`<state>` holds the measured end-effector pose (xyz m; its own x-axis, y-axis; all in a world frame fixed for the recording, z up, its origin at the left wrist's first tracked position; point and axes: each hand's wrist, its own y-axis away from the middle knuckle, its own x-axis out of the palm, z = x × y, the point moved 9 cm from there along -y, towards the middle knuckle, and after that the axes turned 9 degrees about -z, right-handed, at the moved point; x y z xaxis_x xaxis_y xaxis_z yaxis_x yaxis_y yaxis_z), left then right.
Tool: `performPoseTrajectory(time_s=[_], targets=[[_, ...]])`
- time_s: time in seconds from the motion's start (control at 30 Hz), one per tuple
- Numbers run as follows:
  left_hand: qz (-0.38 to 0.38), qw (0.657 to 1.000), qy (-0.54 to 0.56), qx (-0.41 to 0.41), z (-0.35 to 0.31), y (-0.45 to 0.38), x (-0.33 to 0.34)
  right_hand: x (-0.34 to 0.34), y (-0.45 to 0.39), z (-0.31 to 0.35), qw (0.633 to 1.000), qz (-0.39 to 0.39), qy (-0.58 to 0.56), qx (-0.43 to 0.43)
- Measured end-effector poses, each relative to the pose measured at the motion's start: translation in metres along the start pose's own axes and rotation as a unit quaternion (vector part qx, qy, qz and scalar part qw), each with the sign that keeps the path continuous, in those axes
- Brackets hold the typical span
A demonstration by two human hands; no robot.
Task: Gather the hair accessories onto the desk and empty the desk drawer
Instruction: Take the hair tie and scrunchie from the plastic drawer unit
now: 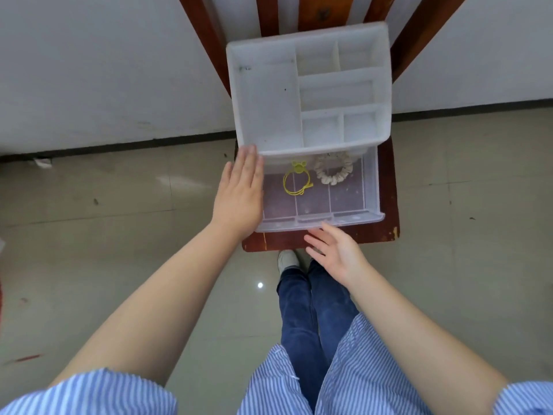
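Note:
A white plastic organizer (266, 109) with empty top compartments stands on a red-brown wooden seat (389, 187). Its clear drawer (371, 187) is pulled out toward me. Inside lie a yellow hair tie (291, 183) with a small bear charm and a cream scrunchie (333, 171), partly under the organizer's front edge. My left hand (239, 193) lies flat against the organizer's left side, fingers together and extended, holding nothing. My right hand (336, 253) hovers just in front of the drawer's front lip, fingers spread, empty.
The wooden seat has a slatted back (206, 34) against a white wall (104, 70). Beige tiled floor (119, 235) surrounds it. My legs in blue jeans (305, 310) and one shoe (287, 260) are below the seat's front edge.

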<state>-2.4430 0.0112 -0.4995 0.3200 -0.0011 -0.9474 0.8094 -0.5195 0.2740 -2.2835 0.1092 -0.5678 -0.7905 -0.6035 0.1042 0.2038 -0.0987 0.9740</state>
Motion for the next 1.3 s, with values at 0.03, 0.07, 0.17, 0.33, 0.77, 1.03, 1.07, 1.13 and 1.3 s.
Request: performPoseTrajectory(time_s=[0.03,0.07,0.17,0.33,0.77,1.03,1.07,1.13,1.3], targets=[[-0.006,1.0,-0.004,0.027,-0.01,0.006,0.002,-0.002,0.005,0.001,0.999,0.005,0.052,-0.003],[-0.005,0.998,-0.001,0.059,-0.024,0.013,0.007,-0.004,0.01,0.005,0.991,0.002,0.132,-0.019],[0.024,0.996,0.026,0.078,-0.053,0.022,0.026,-0.006,0.027,0.047,0.869,-0.047,0.451,-0.199],[0.102,0.993,0.027,-0.05,-0.05,-0.009,0.059,0.05,0.023,0.128,0.567,-0.131,0.677,-0.452],[0.046,0.997,-0.02,-0.056,-0.029,-0.036,0.052,0.013,0.012,0.105,0.645,-0.073,0.638,-0.414],[0.015,1.0,0.004,-0.019,-0.03,-0.044,0.034,0.032,0.019,0.147,0.556,-0.155,0.64,-0.507],[0.01,0.999,0.025,-0.027,-0.029,-0.042,0.03,0.036,0.023,0.147,0.54,-0.147,0.645,-0.52],[0.0,0.995,0.09,-0.051,-0.026,-0.033,0.023,0.045,0.027,0.144,0.52,-0.127,0.659,-0.529],[-0.039,0.967,0.183,-0.175,-0.009,0.007,0.019,0.063,0.024,0.137,0.523,-0.132,0.694,-0.476]])
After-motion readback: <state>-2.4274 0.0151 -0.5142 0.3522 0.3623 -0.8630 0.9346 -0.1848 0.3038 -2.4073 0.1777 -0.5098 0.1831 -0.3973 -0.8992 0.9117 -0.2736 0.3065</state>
